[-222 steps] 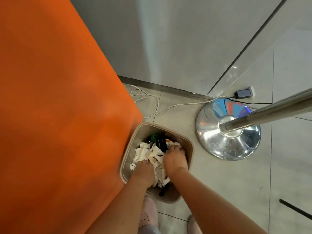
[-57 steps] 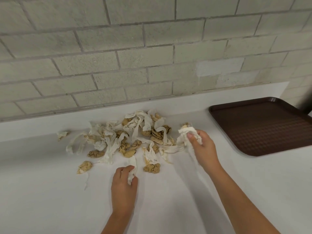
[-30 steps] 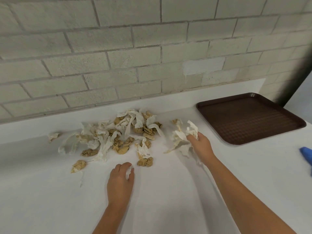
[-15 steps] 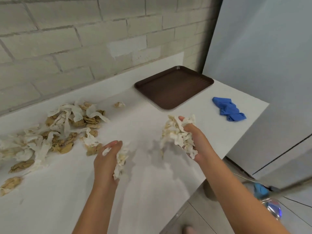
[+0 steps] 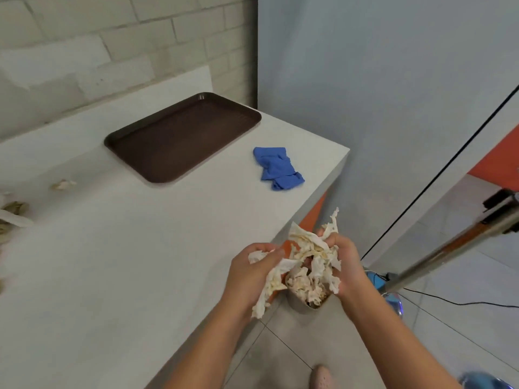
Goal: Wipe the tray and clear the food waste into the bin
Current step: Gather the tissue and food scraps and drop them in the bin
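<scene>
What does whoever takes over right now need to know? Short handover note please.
Left hand: grips one side of the bundle of scraps.
Right hand: grips the other side, with the bundle held above the bin on the floor by the end of the counter.
Tray: on the counter, nothing on it; I cannot tell whether it has been wiped. Blue cloth lies beside it.
Done: the bin already holds some waste.
Left: drop this bundle in, fetch the loose scraps at the counter's left edge, and wipe the tray if needed.
</scene>
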Tool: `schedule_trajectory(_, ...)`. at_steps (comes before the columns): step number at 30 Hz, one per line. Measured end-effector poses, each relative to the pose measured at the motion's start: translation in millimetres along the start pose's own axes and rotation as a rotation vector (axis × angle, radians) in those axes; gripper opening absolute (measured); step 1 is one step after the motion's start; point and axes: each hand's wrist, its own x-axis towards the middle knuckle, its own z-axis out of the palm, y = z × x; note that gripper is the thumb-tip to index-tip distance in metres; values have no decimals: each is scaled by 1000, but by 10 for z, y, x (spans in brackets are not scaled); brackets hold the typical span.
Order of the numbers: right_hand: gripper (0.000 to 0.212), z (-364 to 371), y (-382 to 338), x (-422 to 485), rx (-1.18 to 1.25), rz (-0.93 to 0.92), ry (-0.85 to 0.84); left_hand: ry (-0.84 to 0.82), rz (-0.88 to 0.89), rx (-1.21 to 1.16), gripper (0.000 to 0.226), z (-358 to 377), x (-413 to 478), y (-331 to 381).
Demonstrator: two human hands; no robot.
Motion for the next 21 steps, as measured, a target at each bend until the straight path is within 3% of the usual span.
schedule_trajectory(2, 13, -283, -244, 95, -25, 27, 39, -8, -26, 28, 9, 398, 254, -162)
schedule_trajectory(10, 25, -1564, -619, 1015, -193, 177, 281, 142, -307, -29, 12, 1264, 1502, -1131)
schedule_trajectory(15, 15, -2495, -220, 1962, -332, 228, 498, 253, -360, 63, 25, 1575, 2515, -2105)
schedule_trajectory(18, 12, -3053, 154, 2524, -478, 168, 611, 302, -354, 138, 43, 1777, 3164, -2870)
schedule_trajectory(21, 14, -3594, 566, 3023, -512, 113, 626, 280, -275, 266, 29, 1953, 3730, -3583)
